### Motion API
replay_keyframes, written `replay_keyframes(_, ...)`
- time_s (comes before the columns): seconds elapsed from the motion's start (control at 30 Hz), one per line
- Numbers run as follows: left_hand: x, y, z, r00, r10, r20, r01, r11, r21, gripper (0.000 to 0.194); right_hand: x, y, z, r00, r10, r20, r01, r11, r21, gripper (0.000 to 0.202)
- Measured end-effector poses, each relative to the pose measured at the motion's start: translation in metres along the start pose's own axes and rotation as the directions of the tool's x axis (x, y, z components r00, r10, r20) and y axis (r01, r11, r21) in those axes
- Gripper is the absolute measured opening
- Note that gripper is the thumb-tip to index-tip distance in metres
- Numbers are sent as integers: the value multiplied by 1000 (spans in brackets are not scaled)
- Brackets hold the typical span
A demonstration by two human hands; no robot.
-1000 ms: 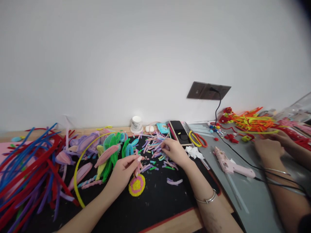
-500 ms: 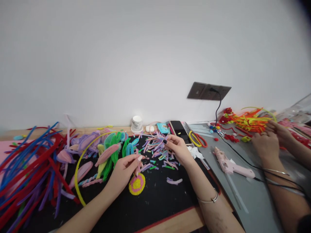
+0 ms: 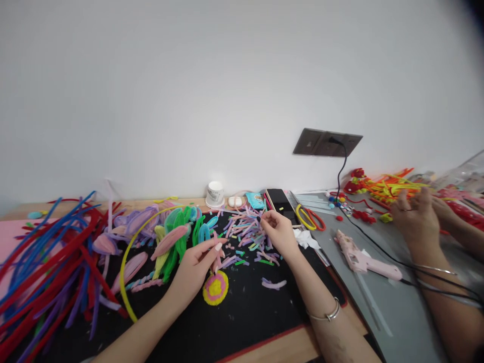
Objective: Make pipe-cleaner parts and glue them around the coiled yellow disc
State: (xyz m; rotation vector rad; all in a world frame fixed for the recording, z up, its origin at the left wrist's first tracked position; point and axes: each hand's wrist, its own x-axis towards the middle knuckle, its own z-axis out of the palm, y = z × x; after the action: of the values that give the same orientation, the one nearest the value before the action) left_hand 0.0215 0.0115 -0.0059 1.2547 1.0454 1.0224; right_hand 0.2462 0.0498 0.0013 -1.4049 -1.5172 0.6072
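Head view: red and blue pipe cleaners (image 3: pixel 88 237) are lying heaped at left; the left hand (image 3: pixel 193 267) is pinching a pink strip (image 3: pixel 216 265), a yellow-and-pink disc (image 3: pixel 215 288) showing just below; at a pile of cut pipe-cleaner pieces (image 3: pixel 247 224) the right hand (image 3: pixel 280 234) is holding its fingertips together, whether on one I cannot tell; scissors (image 3: pixel 312 220) and a glue gun (image 3: pixel 365 259) are lying further right.

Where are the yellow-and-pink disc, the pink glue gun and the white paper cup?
Yellow-and-pink disc (image 3: pixel 215 288): head view, on its yellow centre.
Pink glue gun (image 3: pixel 364 262): head view, mid-body.
White paper cup (image 3: pixel 215 193): head view, side wall.
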Motion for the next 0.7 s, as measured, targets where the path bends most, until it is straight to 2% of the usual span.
replay_keyframes(0.07,0,-1,0,1000,1,3,-1,1000,-4,36,-1,1,2,999,-31,16,32,997,-72,13)
replay_keyframes(0.2,0,-3,0,1000,-2,-4,2,1000,-11,34,-3,-1,5,985,-118,124,141,971,-194,31)
replay_keyframes(0.37,0,-4,-2,999,26,-23,-26,1000,-8,31,-4,-8,3,947,-254,195,295,928,-226,29)
replay_keyframes(0.43,0,-5,-2,997,49,-56,-49,999,3,30,-8,-14,5,902,-309,303,376,906,-196,22)
replay_keyframes(0.53,0,-4,-3,993,61,-100,-60,998,5,30,-16,-20,16,766,-342,544,480,867,-131,15)
replay_keyframes(0.6,0,-3,-3,992,59,-112,-58,998,4,31,-21,-21,25,693,-343,634,521,846,-112,14)
replay_keyframes(0.63,0,-2,-3,991,59,-117,-59,998,4,31,-23,-20,29,683,-337,648,527,841,-118,12)
replay_keyframes(0.7,0,-1,-2,990,60,-127,-60,998,2,31,-24,-18,33,724,-315,614,499,854,-150,11)
